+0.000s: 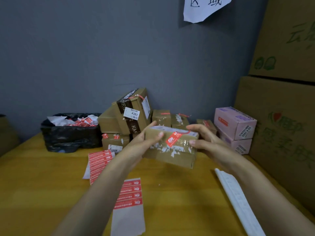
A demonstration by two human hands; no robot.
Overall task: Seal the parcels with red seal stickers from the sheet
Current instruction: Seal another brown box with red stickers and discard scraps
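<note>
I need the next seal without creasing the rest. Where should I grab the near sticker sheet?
Pinch the sheet by its bare near backing, coming from your side: it lies flat on the table with stickers only on its far half. Left hand and right hand hold the parcel, so free one first.

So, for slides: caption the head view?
Left hand and right hand hold a cardboard parcel bearing a red seal sticker.

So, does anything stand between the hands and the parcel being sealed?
Nothing visible does. The left hand and right hand hold the parcel by its two ends, above the table. The red seal sticker on its upper edge lies uncovered between them.
</note>
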